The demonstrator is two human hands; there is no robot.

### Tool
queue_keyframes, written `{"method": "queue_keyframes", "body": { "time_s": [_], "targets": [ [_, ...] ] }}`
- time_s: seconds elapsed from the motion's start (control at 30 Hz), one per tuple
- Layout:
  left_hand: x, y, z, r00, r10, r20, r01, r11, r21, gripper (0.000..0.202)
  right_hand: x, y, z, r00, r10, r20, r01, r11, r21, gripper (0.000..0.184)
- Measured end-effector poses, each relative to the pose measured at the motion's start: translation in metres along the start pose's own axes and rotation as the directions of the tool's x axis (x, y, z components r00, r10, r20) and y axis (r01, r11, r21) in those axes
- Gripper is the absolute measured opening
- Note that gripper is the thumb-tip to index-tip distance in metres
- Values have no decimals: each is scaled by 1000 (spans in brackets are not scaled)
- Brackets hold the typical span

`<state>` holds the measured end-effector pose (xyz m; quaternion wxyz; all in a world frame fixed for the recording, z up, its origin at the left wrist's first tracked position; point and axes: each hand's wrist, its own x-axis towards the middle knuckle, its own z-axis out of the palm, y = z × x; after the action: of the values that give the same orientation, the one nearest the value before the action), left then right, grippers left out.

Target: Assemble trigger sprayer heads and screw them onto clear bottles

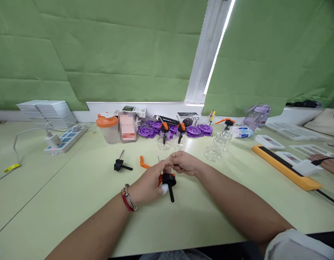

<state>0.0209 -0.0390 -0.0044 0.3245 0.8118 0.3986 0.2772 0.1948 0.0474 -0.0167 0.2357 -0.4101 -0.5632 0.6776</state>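
My left hand (153, 180) is closed around a black-and-orange bottle top (169, 179), its black spout-like stick pointing toward me. White wrapping covers my left thumb. Close against it, my right hand (184, 162) has its fingers pinched together just above the black cap; what they grip is hidden. Just left of my hands, a loose orange lever (144, 162) lies on the table. Farther left rests another black bottle top (118, 165) with a thin metal-looking stem and no orange part on it.
Two glass bottles (163, 143) with black-and-orange tops stand ahead, before purple plastic parts (146, 132). More clear glass bottles (214, 152) stand right. An orange-lidded cup (107, 131) and power strip (66, 140) are left. Another person's hand (328, 164) is beside the yellow power strip (284, 168).
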Motion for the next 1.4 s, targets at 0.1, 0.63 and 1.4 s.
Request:
{"method": "queue_keyframes", "body": {
  "time_s": [0.1, 0.63, 1.4],
  "targets": [
    [2, -6, -6, 998, 8, -55, -10, 999, -36, 48, 12, 1, -2, 919, -244, -308, 195, 964, -183, 22],
    [16, -52, -18, 661, -274, -699, 358, 933, -27, 48, 22, 31, 17, 838, -523, 153, 223, 73, -972, 25],
    [22, -88, -39, 675, -300, -674, 586, 774, 242, 37, 16, 3, -1, 782, -363, -508, 339, 930, -143, 32]
  ]
}}
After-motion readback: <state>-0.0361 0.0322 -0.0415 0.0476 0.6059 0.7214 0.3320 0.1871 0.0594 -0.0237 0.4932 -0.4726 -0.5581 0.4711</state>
